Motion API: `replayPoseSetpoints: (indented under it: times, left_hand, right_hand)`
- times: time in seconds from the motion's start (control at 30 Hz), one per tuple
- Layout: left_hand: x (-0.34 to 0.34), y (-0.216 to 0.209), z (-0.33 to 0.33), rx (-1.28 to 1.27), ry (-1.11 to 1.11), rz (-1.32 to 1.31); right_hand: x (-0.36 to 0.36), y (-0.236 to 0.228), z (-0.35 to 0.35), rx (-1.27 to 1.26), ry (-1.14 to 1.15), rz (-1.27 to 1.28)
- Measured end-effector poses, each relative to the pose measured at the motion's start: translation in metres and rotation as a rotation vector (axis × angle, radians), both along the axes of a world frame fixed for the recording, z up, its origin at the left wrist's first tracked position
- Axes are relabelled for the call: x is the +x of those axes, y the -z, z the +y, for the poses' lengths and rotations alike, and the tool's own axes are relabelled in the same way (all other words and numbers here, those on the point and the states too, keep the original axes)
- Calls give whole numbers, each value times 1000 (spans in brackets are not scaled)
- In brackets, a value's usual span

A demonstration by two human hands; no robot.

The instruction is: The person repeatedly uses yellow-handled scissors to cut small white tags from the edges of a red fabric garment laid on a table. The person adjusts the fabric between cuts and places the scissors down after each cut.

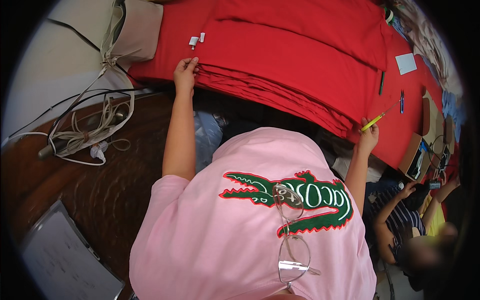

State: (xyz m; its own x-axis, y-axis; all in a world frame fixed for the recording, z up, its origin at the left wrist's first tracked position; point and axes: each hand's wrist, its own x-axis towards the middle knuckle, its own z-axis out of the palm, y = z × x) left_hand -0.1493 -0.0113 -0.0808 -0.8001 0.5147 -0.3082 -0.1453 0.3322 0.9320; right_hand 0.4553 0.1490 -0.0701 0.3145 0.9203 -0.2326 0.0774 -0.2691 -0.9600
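A stack of folded red cloth lies in front of me, its layered edges facing my body. My left hand is closed at the stack's near left corner, with the thumb and fingers pinching the cloth there. In my right hand, at the near right corner, is a slim yellow-handled tool with a thin shaft slanting up and right; I cannot make out its tip. That hand also rests against the cloth edge. Small white labels lie on red cloth just beyond my left hand.
Right of the stack lie a dark green pencil-like stick, blue snips and a white paper square. Open cardboard boxes stand nearer. Another person sits at the right. A beige bag and cables are left.
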Motion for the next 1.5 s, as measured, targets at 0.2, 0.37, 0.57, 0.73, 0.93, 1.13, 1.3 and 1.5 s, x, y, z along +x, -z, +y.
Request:
replayPoseSetpoints:
  times: [0.2, 0.37, 0.57, 0.73, 0.93, 1.13, 1.3, 1.5]
  left_hand:
    - [-11, 8, -4, 2, 50, -54]
    - [-18, 10, -7, -54, 71, -48]
    - [-46, -91, 43, -363, 461, -252]
    - [-73, -172, 149, 495, 575, -237]
    - [-32, -149, 176, 566, 354, 261]
    - [3, -23, 45, 41, 402, 559]
    - [-4, 12, -47, -175, 286, 437]
    - [2, -2, -34, -72, 264, 348]
  right_hand:
    - [2, 4, -6, 10, -14, -24]
    - [7, 1, -1, -27, -80, -66]
    - [-6, -78, 52, -264, -238, 100]
    - [-42, -153, 173, 303, -277, 626]
    - [-50, -175, 160, 418, -271, 370]
    - [0, -67, 41, 162, -312, -164]
    - [-10, -29, -43, 48, -293, 6]
    - [-17, 1, -44, 290, -416, -616]
